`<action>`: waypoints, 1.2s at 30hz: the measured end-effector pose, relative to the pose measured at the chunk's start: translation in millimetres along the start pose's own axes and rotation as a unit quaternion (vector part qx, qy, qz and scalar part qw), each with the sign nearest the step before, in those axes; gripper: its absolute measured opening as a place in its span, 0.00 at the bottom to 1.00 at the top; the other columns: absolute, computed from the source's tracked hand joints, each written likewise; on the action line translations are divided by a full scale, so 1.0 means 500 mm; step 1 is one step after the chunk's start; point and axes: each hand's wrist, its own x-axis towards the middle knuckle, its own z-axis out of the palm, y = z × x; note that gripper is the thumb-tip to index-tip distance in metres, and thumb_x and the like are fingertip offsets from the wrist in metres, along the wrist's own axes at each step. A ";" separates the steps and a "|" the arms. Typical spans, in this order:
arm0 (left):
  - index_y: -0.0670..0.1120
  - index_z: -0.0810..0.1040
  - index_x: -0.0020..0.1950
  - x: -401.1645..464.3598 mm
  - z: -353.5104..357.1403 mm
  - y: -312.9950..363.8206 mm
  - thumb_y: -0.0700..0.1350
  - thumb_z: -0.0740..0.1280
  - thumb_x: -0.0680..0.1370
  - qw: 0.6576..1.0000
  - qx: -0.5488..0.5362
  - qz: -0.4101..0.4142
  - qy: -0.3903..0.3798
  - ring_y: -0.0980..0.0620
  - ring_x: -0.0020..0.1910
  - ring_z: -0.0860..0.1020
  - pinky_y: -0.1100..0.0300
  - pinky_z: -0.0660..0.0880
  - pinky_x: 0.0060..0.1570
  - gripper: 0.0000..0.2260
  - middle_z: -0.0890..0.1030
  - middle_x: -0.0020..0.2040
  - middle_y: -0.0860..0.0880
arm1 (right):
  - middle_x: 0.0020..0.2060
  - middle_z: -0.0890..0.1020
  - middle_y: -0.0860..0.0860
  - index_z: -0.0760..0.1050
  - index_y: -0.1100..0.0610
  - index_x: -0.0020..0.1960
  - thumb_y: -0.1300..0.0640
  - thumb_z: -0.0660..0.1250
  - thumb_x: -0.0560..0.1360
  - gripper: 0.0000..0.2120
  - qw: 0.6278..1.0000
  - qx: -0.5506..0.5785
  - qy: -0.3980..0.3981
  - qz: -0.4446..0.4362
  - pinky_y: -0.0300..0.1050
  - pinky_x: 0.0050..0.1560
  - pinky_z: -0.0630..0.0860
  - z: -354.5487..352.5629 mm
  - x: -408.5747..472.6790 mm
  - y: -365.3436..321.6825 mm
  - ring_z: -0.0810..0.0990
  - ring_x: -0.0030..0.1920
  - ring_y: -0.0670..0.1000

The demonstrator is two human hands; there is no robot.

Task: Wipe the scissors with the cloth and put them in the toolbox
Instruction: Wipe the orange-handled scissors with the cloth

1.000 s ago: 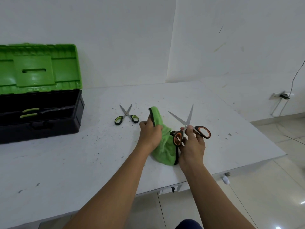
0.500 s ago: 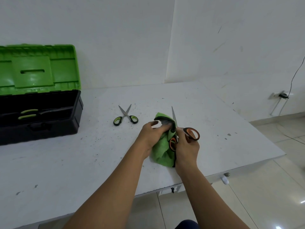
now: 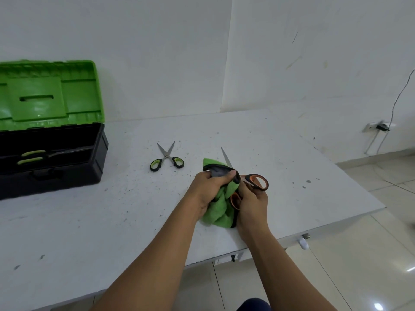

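Observation:
My right hand (image 3: 252, 203) grips the orange-handled scissors (image 3: 256, 181) by their handles above the white table (image 3: 112, 221). One blade tip points up and away. My left hand (image 3: 210, 187) holds the green cloth (image 3: 219, 213) bunched around the blades near the pivot; the second blade is hidden in the cloth. A smaller pair of green-handled scissors (image 3: 167, 159) lies open on the table further back. The black toolbox (image 3: 98, 158) stands at the far left with its green lid (image 3: 49, 95) raised, and green-handled tools lie inside.
The table's front edge runs just below my hands, and its right edge drops to a tiled floor (image 3: 370, 254). A wall socket with a cable (image 3: 379, 127) is at the far right. Dark specks dot the tabletop.
The scissors went from wide open to closed, and my left hand brought the cloth up and wrapped it around the blades. Both hands shifted slightly left.

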 end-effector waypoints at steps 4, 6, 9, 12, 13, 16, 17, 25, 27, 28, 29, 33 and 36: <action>0.38 0.88 0.51 0.002 0.016 0.006 0.46 0.80 0.73 0.998 -0.006 0.005 0.058 0.39 0.51 0.88 0.39 0.83 0.58 0.13 0.89 0.48 0.41 | 0.44 0.87 0.61 0.86 0.59 0.44 0.60 0.71 0.80 0.08 1.000 0.007 0.002 -0.003 0.56 0.54 0.83 0.000 -0.006 -0.002 0.87 0.48 0.60; 0.37 0.87 0.50 0.002 0.025 0.012 0.46 0.80 0.72 0.996 -0.024 -0.011 0.080 0.37 0.50 0.87 0.38 0.84 0.56 0.13 0.89 0.46 0.40 | 0.42 0.87 0.59 0.86 0.58 0.43 0.61 0.70 0.80 0.08 1.000 0.010 0.015 0.002 0.54 0.52 0.83 -0.002 -0.009 -0.004 0.87 0.46 0.58; 0.33 0.85 0.51 0.009 0.028 0.014 0.52 0.80 0.69 0.992 -0.032 -0.006 0.118 0.35 0.50 0.87 0.36 0.83 0.54 0.22 0.88 0.47 0.37 | 0.42 0.87 0.59 0.85 0.59 0.45 0.61 0.72 0.79 0.06 1.000 0.007 0.017 0.003 0.52 0.49 0.83 -0.002 -0.015 -0.003 0.87 0.44 0.56; 0.35 0.81 0.42 0.011 0.038 0.000 0.54 0.77 0.75 0.988 0.030 0.045 0.142 0.40 0.41 0.85 0.44 0.84 0.46 0.21 0.85 0.39 0.39 | 0.34 0.83 0.54 0.81 0.58 0.39 0.63 0.70 0.78 0.09 1.000 0.002 0.018 -0.005 0.47 0.39 0.81 -0.005 -0.011 -0.005 0.82 0.36 0.52; 0.40 0.77 0.37 0.009 0.042 -0.006 0.54 0.76 0.77 0.986 0.061 0.064 0.143 0.46 0.34 0.81 0.49 0.80 0.40 0.20 0.81 0.33 0.43 | 0.33 0.81 0.54 0.79 0.56 0.38 0.64 0.69 0.78 0.11 1.000 0.001 0.017 -0.006 0.47 0.38 0.79 -0.005 -0.008 -0.005 0.80 0.35 0.52; 0.47 0.71 0.47 -0.003 0.059 -0.013 0.52 0.76 0.78 0.974 0.099 0.107 0.171 0.60 0.32 0.72 0.62 0.70 0.33 0.15 0.74 0.36 0.56 | 0.36 0.80 0.58 0.79 0.57 0.40 0.63 0.69 0.77 0.08 1.000 0.004 0.005 0.009 0.53 0.45 0.79 -0.002 -0.009 -0.005 0.79 0.39 0.56; 0.48 0.69 0.55 -0.008 0.062 -0.010 0.51 0.77 0.77 0.972 0.094 0.108 0.186 0.61 0.35 0.74 0.64 0.71 0.33 0.18 0.75 0.41 0.56 | 0.37 0.81 0.59 0.79 0.58 0.41 0.63 0.69 0.77 0.07 1.000 0.007 0.002 0.013 0.54 0.46 0.79 -0.002 -0.009 -0.004 0.80 0.40 0.57; 0.58 0.74 0.71 -0.017 0.060 -0.019 0.44 0.72 0.82 0.932 0.170 0.255 0.191 0.61 0.37 0.79 0.66 0.80 0.41 0.20 0.79 0.40 0.58 | 0.43 0.85 0.64 0.80 0.66 0.49 0.64 0.69 0.79 0.04 0.999 0.017 -0.010 0.025 0.63 0.54 0.81 -0.009 0.001 -0.001 0.84 0.45 0.62; 0.51 0.83 0.62 -0.019 0.060 -0.021 0.45 0.71 0.82 0.927 0.177 0.263 0.199 0.70 0.46 0.80 0.70 0.79 0.49 0.09 0.82 0.48 0.60 | 0.44 0.86 0.63 0.82 0.63 0.48 0.64 0.69 0.79 0.03 1.000 0.010 -0.005 0.021 0.63 0.54 0.82 -0.008 -0.002 -0.004 0.84 0.45 0.61; 0.49 0.84 0.60 -0.022 0.062 -0.024 0.46 0.70 0.83 0.930 0.164 0.259 0.202 0.71 0.46 0.80 0.73 0.78 0.47 0.07 0.83 0.48 0.59 | 0.43 0.86 0.62 0.83 0.62 0.47 0.64 0.70 0.79 0.04 1.000 0.006 -0.006 0.018 0.61 0.52 0.83 -0.007 -0.004 -0.006 0.85 0.45 0.60; 0.49 0.85 0.58 -0.028 0.067 -0.026 0.48 0.68 0.84 0.935 0.146 0.252 0.201 0.69 0.46 0.80 0.73 0.77 0.44 0.08 0.84 0.47 0.57 | 0.42 0.86 0.61 0.83 0.61 0.46 0.64 0.70 0.79 0.05 1.000 0.002 -0.007 0.015 0.58 0.49 0.83 -0.006 -0.004 -0.007 0.85 0.43 0.60; 0.51 0.79 0.59 -0.029 0.078 -0.025 0.48 0.67 0.85 0.950 0.071 0.206 0.223 0.60 0.44 0.82 0.73 0.75 0.38 0.04 0.83 0.46 0.57 | 0.41 0.86 0.62 0.83 0.61 0.44 0.64 0.70 0.78 0.05 1.000 0.003 -0.017 0.013 0.57 0.48 0.81 -0.007 -0.006 -0.007 0.84 0.42 0.60; 0.52 0.68 0.63 -0.022 0.073 -0.012 0.46 0.75 0.79 0.968 -0.001 0.152 0.198 0.59 0.42 0.82 0.71 0.75 0.33 0.19 0.82 0.46 0.52 | 0.39 0.84 0.62 0.82 0.62 0.42 0.65 0.69 0.78 0.06 1.000 0.013 -0.023 0.005 0.54 0.46 0.80 -0.007 -0.005 -0.010 0.83 0.41 0.59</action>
